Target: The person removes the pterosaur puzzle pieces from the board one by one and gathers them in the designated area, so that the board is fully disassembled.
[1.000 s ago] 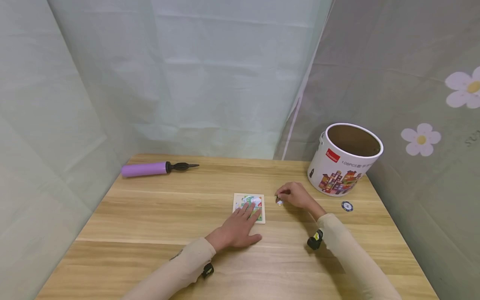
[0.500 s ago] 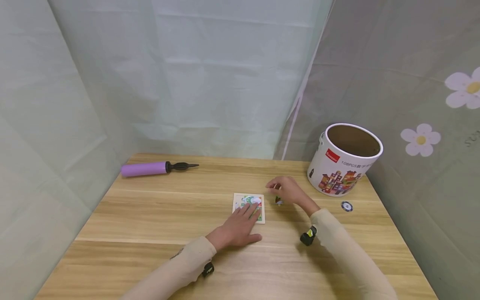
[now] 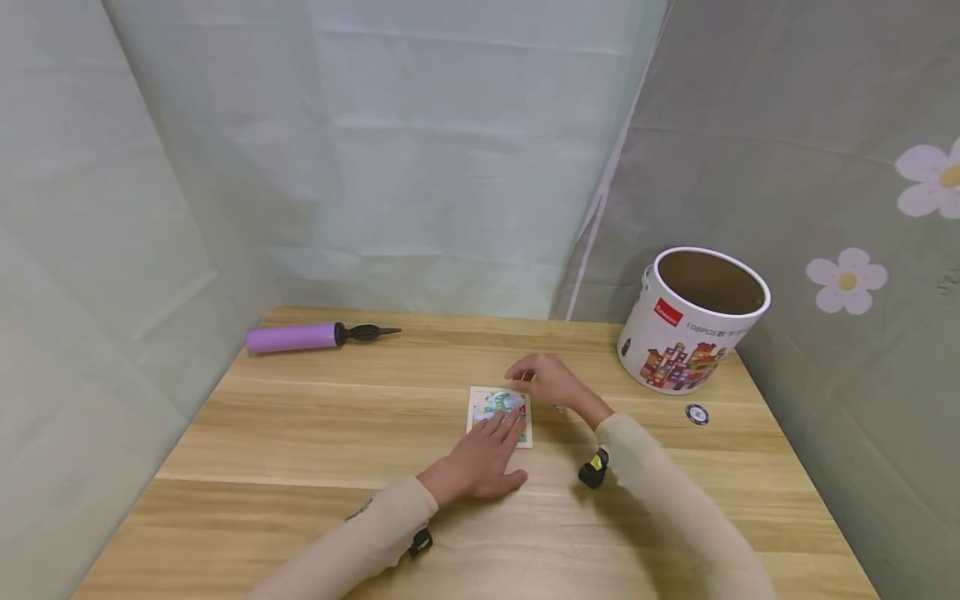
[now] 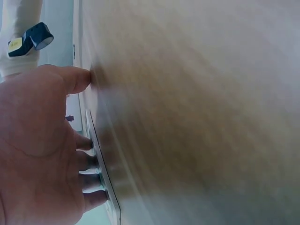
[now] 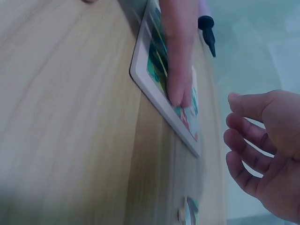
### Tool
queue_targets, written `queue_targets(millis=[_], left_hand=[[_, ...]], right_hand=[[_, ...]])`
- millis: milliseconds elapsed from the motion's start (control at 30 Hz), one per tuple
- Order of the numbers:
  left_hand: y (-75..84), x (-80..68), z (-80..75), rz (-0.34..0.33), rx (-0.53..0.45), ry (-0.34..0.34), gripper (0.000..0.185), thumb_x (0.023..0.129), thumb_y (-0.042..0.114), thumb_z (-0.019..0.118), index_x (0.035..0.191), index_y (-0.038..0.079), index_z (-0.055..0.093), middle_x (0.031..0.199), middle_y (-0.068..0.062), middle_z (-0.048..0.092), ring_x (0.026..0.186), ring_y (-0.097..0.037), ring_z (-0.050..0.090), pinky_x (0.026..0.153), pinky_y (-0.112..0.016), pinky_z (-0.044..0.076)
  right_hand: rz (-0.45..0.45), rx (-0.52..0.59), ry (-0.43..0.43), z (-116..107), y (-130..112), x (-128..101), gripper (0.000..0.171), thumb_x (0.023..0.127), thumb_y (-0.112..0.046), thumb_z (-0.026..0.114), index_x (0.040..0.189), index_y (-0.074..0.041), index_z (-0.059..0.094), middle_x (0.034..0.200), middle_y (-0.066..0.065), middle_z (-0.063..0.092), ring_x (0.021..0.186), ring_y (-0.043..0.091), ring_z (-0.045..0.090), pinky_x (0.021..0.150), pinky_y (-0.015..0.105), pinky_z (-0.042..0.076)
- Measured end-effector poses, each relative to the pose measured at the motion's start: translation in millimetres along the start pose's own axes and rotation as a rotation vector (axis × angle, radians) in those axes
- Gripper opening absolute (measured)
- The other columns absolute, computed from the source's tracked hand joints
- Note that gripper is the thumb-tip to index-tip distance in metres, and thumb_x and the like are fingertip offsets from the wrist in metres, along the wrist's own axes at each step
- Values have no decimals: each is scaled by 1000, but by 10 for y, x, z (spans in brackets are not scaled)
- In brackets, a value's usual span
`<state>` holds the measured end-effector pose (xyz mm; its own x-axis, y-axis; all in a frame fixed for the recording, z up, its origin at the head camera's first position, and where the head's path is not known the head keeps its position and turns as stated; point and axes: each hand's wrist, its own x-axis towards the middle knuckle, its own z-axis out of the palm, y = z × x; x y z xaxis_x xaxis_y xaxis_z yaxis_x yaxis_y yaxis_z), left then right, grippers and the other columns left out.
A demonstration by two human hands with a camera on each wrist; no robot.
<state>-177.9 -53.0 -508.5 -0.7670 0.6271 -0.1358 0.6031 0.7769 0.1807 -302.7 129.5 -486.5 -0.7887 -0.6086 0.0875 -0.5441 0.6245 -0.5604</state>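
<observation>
Shifted leftward since the earlier frames, the right hand [image 3: 551, 379] now stands near the far right corner of the framed puzzle [image 3: 497, 402]. Head view: the framed puzzle lies on the wooden table [image 3: 337, 433], partly covered by the straight fingers of the left hand [image 3: 480, 467]; the loose puzzle piece [image 3: 558, 407] lies just to its right, partly hidden by the right hand. Left wrist view: fingertips of the left hand rest on the framed puzzle's face, the thumb spread well away from them. Right wrist view: the right hand is raised, apart from the framed puzzle, its fingers relaxed, slightly curved and separated; the loose puzzle piece lies near the lower edge.
</observation>
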Motion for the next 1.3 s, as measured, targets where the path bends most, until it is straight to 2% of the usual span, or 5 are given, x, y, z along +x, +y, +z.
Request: queue_targets(millis=[267, 600, 1033, 1300], left_hand=[[31, 17, -32, -25, -25, -49, 84, 102, 59, 45, 162, 3, 25, 170, -15, 18, 157, -33, 15, 124, -49, 23], [13, 29, 7, -27, 19, -34, 85, 101, 61, 46, 161, 4, 28, 168, -15, 22, 156, -33, 17, 124, -50, 25], [13, 30, 5, -24, 24, -34, 86, 101, 61, 46, 161, 3, 26, 170, -15, 18, 157, -33, 16, 124, -50, 25], [15, 23, -1, -30, 21, -43, 86, 100, 62, 46, 161, 4, 26, 170, -14, 16, 156, -33, 16, 124, -49, 25]], right_hand=[[-72, 4, -24, 143, -49, 116, 16, 95, -17, 74, 107, -10, 80, 105, 3, 77, 92, 15, 70, 80, 31, 57], [-128, -43, -37, 257, -8, 179, 14, 95, -19, 74, 104, -12, 81, 101, 0, 76, 91, 13, 68, 78, 29, 56], [-100, -60, -114, 295, -43, 209, 11, 94, -21, 75, 101, -17, 82, 96, -5, 68, 83, 8, 55, 74, 27, 49], [-73, -53, -89, 312, -73, 199, 7, 93, -17, 76, 97, -17, 82, 98, -4, 68, 87, 9, 58, 78, 29, 50]])
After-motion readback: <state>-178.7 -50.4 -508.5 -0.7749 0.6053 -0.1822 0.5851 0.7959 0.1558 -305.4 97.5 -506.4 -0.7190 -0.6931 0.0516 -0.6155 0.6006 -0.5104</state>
